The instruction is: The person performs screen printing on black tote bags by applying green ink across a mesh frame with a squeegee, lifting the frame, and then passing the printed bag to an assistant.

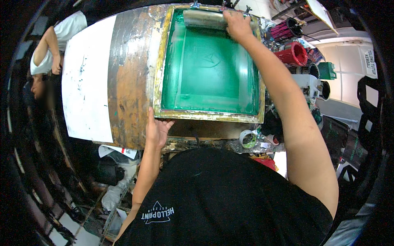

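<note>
A screen printing frame (157, 82) with worn, yellowish edges lies on the table in front of me. Its mesh (209, 84) is coated in green ink, and a faint design outline shows near the middle. At the frame's far end, my right hand (239, 25) is closed on the right part of a wide squeegee (203, 19), which rests on the inked mesh. My left hand (156, 130) is at the frame's near left corner, its thumb beside the corner and its fingers curled at the near edge, partly hidden.
A white sheet (88, 78) covers the table's left part, beside stained brown board (129, 78). Tape rolls (247, 139) lie near the front edge. A red container (293, 54) and several other tubs crowd the right. Another person (51, 49) is at far left.
</note>
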`<state>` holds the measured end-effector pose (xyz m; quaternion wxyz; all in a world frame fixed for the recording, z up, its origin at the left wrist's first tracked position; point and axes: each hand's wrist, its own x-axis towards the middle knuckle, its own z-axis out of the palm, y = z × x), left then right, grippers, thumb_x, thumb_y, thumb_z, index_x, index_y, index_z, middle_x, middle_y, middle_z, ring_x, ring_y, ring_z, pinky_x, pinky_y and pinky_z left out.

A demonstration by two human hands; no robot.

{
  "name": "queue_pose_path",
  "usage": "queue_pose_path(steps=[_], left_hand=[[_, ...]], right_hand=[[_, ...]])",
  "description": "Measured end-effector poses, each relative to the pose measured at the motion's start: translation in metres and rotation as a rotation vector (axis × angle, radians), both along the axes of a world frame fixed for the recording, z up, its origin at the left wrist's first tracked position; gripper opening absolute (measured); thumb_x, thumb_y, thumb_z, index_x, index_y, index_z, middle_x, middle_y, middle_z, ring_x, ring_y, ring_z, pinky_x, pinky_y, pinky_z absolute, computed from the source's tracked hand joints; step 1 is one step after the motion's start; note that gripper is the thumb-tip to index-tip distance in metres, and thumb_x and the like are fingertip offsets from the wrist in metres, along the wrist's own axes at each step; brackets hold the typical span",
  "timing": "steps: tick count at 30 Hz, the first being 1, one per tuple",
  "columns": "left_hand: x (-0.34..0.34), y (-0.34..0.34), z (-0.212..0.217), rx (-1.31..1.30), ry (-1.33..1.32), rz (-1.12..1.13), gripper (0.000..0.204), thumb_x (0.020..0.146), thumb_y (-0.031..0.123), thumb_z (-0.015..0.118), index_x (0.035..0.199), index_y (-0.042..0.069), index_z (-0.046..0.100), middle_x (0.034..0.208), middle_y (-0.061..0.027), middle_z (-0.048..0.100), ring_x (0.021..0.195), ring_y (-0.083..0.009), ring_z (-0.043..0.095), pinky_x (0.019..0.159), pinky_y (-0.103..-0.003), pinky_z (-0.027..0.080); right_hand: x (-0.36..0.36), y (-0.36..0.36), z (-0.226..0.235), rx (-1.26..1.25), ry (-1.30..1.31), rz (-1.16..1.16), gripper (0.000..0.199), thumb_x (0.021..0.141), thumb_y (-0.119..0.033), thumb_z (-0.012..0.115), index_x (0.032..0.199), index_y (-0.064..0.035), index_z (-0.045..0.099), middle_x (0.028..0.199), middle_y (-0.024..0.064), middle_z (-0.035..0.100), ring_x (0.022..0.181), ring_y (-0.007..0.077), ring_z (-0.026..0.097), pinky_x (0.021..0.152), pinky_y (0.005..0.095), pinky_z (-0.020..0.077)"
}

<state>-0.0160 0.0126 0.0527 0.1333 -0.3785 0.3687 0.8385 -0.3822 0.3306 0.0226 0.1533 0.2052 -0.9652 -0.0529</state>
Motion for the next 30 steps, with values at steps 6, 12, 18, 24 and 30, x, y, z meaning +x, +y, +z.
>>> queue_pose_path(steps=[6,12,18,24,30], left_hand=[[-0.003,0.007,0.009,-0.005,0.006,0.041,0.061,0.106,0.056,0.043,0.148,0.011,0.042,0.135,-0.0099,0.059,0.116,-0.0254,0.061,0.09,-0.044,0.054],[-0.004,0.009,0.01,-0.034,0.015,0.034,0.068,0.105,0.056,0.044,0.151,0.006,0.035,0.143,-0.0165,0.053,0.123,-0.0308,0.058,0.101,-0.05,0.049],[-0.002,0.004,0.011,-0.027,0.021,0.011,0.078,0.103,0.059,0.046,0.158,0.009,0.021,0.151,-0.0145,0.045,0.131,-0.0322,0.052,0.109,-0.053,0.041],[0.0,0.002,0.004,-0.028,0.032,-0.014,0.075,0.104,0.058,0.046,0.158,0.011,0.023,0.153,-0.0123,0.044,0.134,-0.0314,0.049,0.11,-0.053,0.036],[-0.002,-0.004,0.005,0.017,0.051,-0.057,0.068,0.105,0.057,0.045,0.154,0.011,0.034,0.149,-0.0115,0.047,0.128,-0.0297,0.053,0.105,-0.051,0.043]], right_hand=[[-0.061,0.013,0.001,-0.215,-0.125,0.078,0.046,0.09,-0.03,0.065,0.126,-0.0018,0.059,0.106,0.0176,0.067,0.103,0.036,0.064,0.092,0.0518,0.0477],[-0.052,0.007,0.023,0.032,-0.229,-0.012,0.059,0.085,-0.014,0.064,0.141,-0.0066,0.048,0.116,0.0172,0.063,0.112,0.0358,0.06,0.096,0.0528,0.0469],[-0.04,0.005,0.025,-0.033,-0.173,-0.017,0.05,0.089,-0.012,0.057,0.138,-0.0095,0.05,0.113,0.0132,0.062,0.111,0.031,0.059,0.099,0.0562,0.0398],[-0.025,0.003,0.027,-0.077,-0.083,-0.022,0.045,0.09,-0.008,0.054,0.135,-0.0081,0.052,0.113,0.012,0.061,0.114,0.0311,0.055,0.099,0.0568,0.0383],[-0.032,0.014,0.009,0.022,-0.196,-0.046,0.06,0.083,-0.019,0.075,0.136,-0.0187,0.047,0.117,0.0102,0.062,0.115,0.0323,0.061,0.091,0.0635,0.0441]])
